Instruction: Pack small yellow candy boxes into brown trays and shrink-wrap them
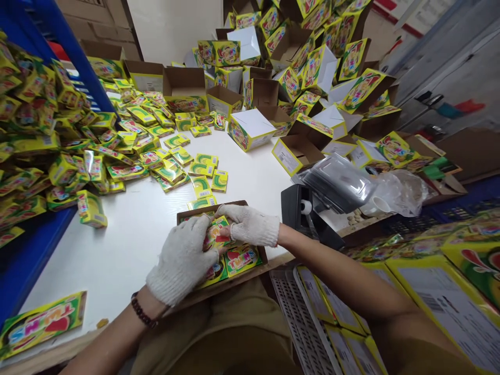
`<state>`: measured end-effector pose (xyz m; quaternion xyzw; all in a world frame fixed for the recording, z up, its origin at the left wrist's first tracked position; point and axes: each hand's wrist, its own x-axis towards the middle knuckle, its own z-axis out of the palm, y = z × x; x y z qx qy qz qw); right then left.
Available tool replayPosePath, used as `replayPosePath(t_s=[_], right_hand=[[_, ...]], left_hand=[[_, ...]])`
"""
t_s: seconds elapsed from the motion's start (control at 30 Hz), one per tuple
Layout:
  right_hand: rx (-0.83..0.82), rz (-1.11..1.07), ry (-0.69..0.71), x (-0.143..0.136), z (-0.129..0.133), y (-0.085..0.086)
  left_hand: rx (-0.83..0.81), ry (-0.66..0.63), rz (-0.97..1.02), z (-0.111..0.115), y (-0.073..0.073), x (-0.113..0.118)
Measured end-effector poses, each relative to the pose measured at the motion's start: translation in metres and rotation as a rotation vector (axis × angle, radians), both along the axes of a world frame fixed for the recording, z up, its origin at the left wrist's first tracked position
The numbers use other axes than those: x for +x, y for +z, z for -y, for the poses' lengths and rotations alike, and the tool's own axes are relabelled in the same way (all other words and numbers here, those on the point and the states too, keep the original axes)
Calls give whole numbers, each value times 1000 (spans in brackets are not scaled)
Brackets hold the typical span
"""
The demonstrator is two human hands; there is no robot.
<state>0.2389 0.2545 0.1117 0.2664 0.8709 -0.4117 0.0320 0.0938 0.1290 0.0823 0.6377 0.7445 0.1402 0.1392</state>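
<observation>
Both my hands wear white knitted gloves with the fingertips bare. My left hand (179, 263) grips the left side of a small yellow-green candy box (217, 233). From the other side my right hand (253, 226) has its fingers on the same candy box. Beneath them, at the table's front edge, stands an open brown carton (264, 255). Inside it lie several candy boxes, one of them a flat "Twins" box (242, 260); my hands hide part of the contents. Just behind the carton lie several loose candy boxes (201, 186).
A big heap of candy boxes (89, 151) spills from a blue crate (23, 271) at left. Open cartons (253, 127) pile up at the back. A black tape dispenser (292, 205) and clear plastic tray (338, 179) stand right. A flat carton piece (42, 323) lies front left.
</observation>
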Motion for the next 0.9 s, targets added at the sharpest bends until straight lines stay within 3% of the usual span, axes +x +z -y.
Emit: replayPosePath(t_s=[0.13, 0.27, 0.33, 0.4, 0.47, 0.53, 0.63, 0.7, 0.83, 0.9], right_hand=[[-189, -174, -184, 0, -9, 7], [-339, -372, -417, -9, -13, 15], [-363, -411, -413, -12, -9, 15], [-306, -412, -335, -11, -8, 14], [-152, -383, -249, -7, -13, 13], [31, -275, -161, -2, -25, 13], [268, 58, 25, -3, -44, 11], [410, 296, 157, -12, -49, 9], [593, 611, 348, -37, -37, 1], [656, 667, 360, -43, -27, -6]], left_hand=[[104, 77, 468, -13, 8, -6], [260, 310, 889, -25, 21, -11], [330, 374, 1067, -30, 23, -8], [310, 350, 1109, -31, 20, -3], [231, 287, 933, -28, 12, 3], [133, 163, 621, -20, 2, 8], [44, -175, 173, -7, -12, 19], [-7, -339, -22, -1, -18, 27], [-101, -388, -174, 5, -22, 38], [-104, -397, -188, 5, -22, 39]])
